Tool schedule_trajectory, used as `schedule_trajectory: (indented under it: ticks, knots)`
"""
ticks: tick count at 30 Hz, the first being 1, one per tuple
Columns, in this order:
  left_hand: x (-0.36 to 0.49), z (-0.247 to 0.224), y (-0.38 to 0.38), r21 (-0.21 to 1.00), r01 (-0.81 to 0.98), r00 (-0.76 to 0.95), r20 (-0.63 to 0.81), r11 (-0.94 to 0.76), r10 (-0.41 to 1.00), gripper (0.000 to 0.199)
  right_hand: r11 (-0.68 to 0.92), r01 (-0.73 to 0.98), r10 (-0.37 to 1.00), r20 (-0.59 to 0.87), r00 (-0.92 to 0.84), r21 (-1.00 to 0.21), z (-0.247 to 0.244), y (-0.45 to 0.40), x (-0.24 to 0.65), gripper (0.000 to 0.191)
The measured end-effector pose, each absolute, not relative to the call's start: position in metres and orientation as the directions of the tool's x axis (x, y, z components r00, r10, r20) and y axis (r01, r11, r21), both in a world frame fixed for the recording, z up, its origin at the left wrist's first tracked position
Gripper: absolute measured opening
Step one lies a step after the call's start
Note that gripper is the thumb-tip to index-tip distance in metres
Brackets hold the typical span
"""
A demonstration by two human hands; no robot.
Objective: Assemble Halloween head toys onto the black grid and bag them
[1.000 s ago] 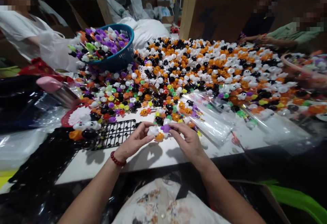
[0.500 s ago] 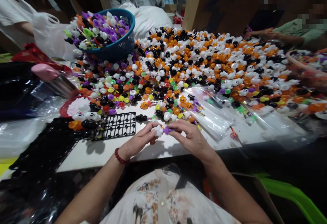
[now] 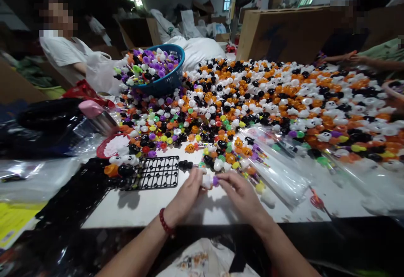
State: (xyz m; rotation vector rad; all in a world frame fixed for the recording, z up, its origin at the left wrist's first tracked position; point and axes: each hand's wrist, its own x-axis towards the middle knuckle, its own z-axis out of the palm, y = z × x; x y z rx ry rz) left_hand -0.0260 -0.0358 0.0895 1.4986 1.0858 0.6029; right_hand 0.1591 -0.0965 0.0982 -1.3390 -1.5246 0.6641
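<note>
Over the near edge of the white table, my left hand [image 3: 189, 189] grips a small white plastic figure [image 3: 207, 181], its details blurred. My right hand [image 3: 242, 193] pinches a purple plastic piece [image 3: 216, 180] that meets the figure's right side. Whether the two are joined cannot be made out. Just beyond my left hand lies a black figure [image 3: 185, 165] with a clear tube, beside a black grid rack [image 3: 159, 172]. White, orange and black figures [image 3: 125, 160] stand clustered at the rack's left end.
A large heap of toy figures [image 3: 259, 91] covers the table behind. A blue basket [image 3: 173, 77] of more figures rests at back left. Clear plastic bags [image 3: 280, 176] and scissors [image 3: 316, 201] lie right; a pink-topped bottle [image 3: 96, 115] stands left. Other people are across the table.
The view has tilted up and swung left, so the table sits lower in frame. Both hands stay together at the white figure and purple piece; less of the purple shows now.
</note>
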Motion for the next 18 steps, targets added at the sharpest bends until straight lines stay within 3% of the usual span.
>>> schedule_trajectory:
  ticks: [2, 4, 7, 13, 18]
  knots:
    - [-0.030, 0.093, 0.001, 0.848, 0.511, 0.368, -0.067, -0.141, 0.928, 0.039, 0.268, 0.557, 0.892, 0.421, 0.166, -0.786, 0.101, -0.084, 0.181, 0.023]
    - [-0.033, 0.093, 0.042, 0.510, 0.809, 0.276, 0.107, -0.291, 0.955, 0.028, 0.222, 0.732, 0.800, 0.550, 0.242, -0.644, 0.104, -0.073, 0.199, 0.028]
    - [-0.038, 0.084, 0.098, 0.329, 0.907, 0.209, 0.192, -0.264, 0.959, 0.027, 0.204, 0.828, 0.766, 0.612, 0.196, -0.521, 0.103, -0.067, 0.204, 0.032]
    - [-0.048, 0.066, 0.138, 0.149, 0.943, 0.275, 0.155, -0.298, 0.949, 0.028, 0.331, 0.745, 0.848, 0.529, 0.035, -0.580, 0.083, -0.079, 0.164, 0.025]
    - [-0.061, 0.057, 0.126, 0.110, 0.901, 0.410, 0.096, -0.419, 0.907, 0.027, 0.379, 0.664, 0.873, 0.487, -0.025, -0.645, 0.087, -0.067, 0.150, 0.023]
